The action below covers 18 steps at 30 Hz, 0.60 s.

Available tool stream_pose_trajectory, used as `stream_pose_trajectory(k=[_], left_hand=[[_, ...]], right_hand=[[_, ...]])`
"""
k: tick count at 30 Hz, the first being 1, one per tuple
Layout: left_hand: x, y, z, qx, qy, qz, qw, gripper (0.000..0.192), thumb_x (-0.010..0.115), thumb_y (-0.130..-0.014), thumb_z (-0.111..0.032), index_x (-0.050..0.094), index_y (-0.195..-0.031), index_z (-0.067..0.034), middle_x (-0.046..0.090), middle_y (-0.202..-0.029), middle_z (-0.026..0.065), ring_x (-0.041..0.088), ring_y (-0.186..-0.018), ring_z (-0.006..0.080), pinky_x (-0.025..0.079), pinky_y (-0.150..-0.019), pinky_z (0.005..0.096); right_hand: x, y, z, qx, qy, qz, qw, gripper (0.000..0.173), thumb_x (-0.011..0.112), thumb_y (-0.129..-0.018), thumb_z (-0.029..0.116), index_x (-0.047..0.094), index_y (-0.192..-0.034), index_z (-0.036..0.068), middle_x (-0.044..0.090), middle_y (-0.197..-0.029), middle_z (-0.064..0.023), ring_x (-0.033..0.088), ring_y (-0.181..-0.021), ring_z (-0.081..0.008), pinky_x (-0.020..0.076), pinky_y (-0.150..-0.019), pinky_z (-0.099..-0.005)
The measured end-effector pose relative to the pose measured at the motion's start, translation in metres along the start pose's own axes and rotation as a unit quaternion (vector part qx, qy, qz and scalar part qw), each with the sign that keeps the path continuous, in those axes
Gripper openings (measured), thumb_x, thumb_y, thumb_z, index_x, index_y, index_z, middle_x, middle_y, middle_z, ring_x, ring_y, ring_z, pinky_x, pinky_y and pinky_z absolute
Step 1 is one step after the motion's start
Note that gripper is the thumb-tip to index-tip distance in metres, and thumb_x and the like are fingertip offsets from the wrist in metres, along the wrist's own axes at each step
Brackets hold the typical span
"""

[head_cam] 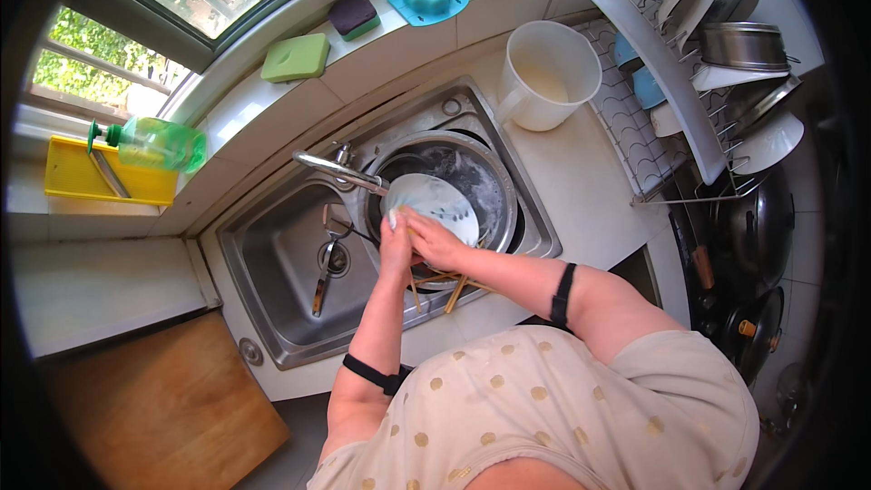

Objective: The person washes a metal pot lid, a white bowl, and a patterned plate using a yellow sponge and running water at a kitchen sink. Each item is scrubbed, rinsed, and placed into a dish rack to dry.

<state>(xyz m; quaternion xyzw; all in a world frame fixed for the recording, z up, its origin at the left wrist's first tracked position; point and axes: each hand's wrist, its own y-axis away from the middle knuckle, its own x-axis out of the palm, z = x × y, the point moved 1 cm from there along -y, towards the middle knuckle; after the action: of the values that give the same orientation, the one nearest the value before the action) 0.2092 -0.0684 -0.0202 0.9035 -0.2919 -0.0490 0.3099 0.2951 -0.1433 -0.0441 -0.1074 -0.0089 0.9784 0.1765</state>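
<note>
A white plate (446,207) with a dark leaf-like pattern is tilted over a round metal basin (507,218) in the right sink bowl. My left hand (397,245) grips its near left rim. My right hand (435,239) presses against the plate beside it, with the fingers of both hands meeting. Something small and whitish shows at the fingertips, too small to name. The chrome faucet (333,167) reaches to the plate's far edge. Sudsy water (469,170) fills the basin. Several wooden chopsticks (457,294) lie across its near rim, partly behind my hands.
A peeler-like utensil (328,272) lies in the left sink bowl (272,272). Right of the sink stand a plastic pitcher (550,82) and a wire dish rack (633,150). Sponges (296,58) and a green soap bottle (160,143) line the windowsill. A wooden board (170,401) is at lower left.
</note>
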Motion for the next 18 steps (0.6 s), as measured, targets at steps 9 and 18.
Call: stream_pose_trajectory(k=[9, 18], left_hand=[[0.001, 0.047, -0.012, 0.013, 0.019, -0.024, 0.999, 0.049, 0.038, -0.099, -0.040, 0.034, -0.136, -0.008, 0.050, -0.126, 0.0119, 0.054, -0.111, 0.0262, 0.051, -0.082, 0.0462], [-0.007, 0.044, 0.001, -0.038, 0.117, -0.024, 0.992, 0.049, 0.034, -0.100, -0.041, 0.032, -0.136, -0.008, 0.051, -0.125, 0.0133, 0.055, -0.112, 0.0269, 0.051, -0.085, 0.0411]], right_hand=[[-0.048, 0.010, -0.024, 0.108, 0.323, 0.050, 0.939, 0.052, 0.046, -0.091, 0.018, 0.035, -0.141, 0.008, 0.028, -0.146, -0.0264, 0.026, -0.136, -0.0421, 0.0185, -0.114, -0.0456], [0.021, -0.003, 0.005, 0.012, 0.029, 0.139, 0.990, 0.050, 0.036, -0.094, 0.018, 0.030, -0.142, 0.003, 0.028, -0.145, -0.0271, 0.024, -0.136, -0.0417, 0.0188, -0.114, -0.0390]])
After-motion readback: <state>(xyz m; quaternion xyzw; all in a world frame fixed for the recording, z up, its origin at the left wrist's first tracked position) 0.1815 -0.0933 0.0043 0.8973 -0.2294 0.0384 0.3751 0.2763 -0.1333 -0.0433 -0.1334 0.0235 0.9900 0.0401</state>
